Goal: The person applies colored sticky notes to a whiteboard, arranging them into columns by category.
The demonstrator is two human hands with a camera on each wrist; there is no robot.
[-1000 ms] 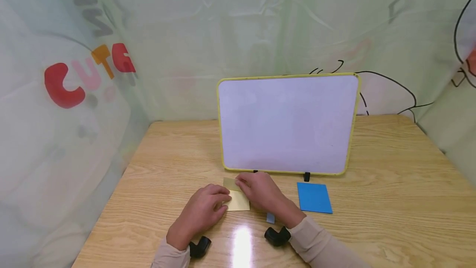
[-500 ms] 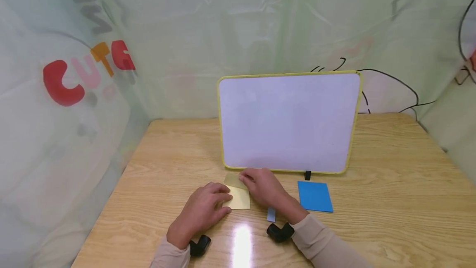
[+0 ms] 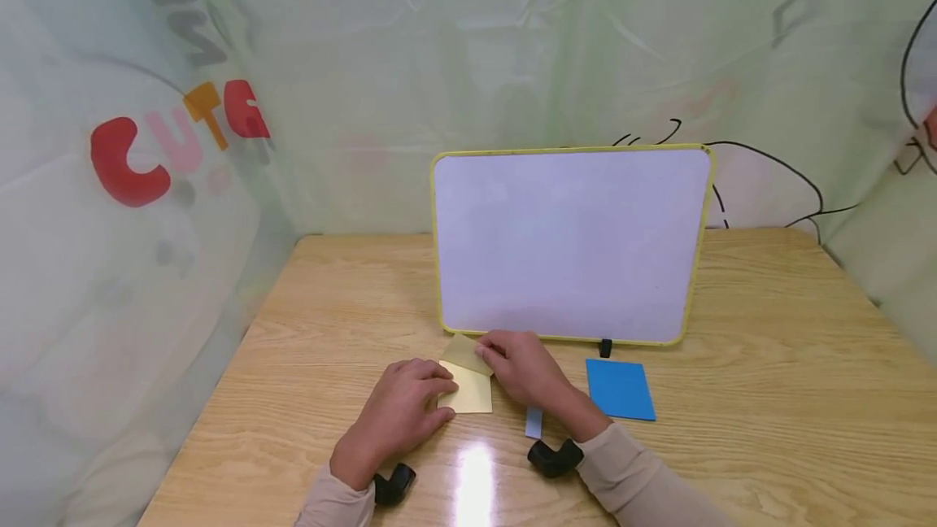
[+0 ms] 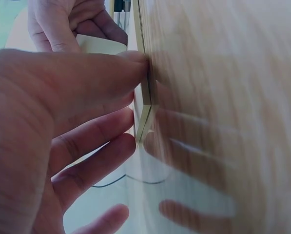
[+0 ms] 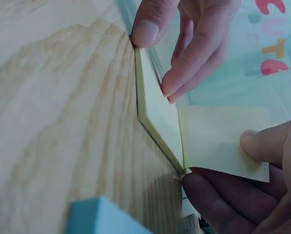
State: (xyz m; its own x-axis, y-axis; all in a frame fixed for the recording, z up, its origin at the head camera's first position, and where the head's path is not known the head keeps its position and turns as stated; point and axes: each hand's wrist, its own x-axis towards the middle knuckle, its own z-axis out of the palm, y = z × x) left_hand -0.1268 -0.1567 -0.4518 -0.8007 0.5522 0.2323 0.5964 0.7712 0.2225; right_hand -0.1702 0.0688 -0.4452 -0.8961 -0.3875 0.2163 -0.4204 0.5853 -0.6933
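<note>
A pale yellow sticky note pad (image 3: 474,398) lies on the wooden table before the whiteboard. My left hand (image 3: 398,405) steadies it from the left; in the left wrist view the thumb (image 4: 111,68) is against its edge, and fingertips rest on its face. Above the pad, its top sheet (image 3: 463,352) is lifted and bent back at the far side. My right hand (image 3: 521,366) pinches this sheet's free end. In the right wrist view the sheet (image 5: 213,136) stands up from the pad, still joined along one edge, with the right thumb (image 5: 262,144) on it.
A whiteboard (image 3: 571,242) with a yellow frame stands behind the hands on black feet. To the right lies a blue square pad (image 3: 621,390). A small light-blue strip (image 3: 533,423) lies under the right forearm. Plastic sheeting (image 3: 366,88) hangs around the table (image 3: 329,299).
The right hand has drawn the yellow top sheet up and slightly to the right, so it is now lifted higher and tilted. The left hand has stayed on the pad.
</note>
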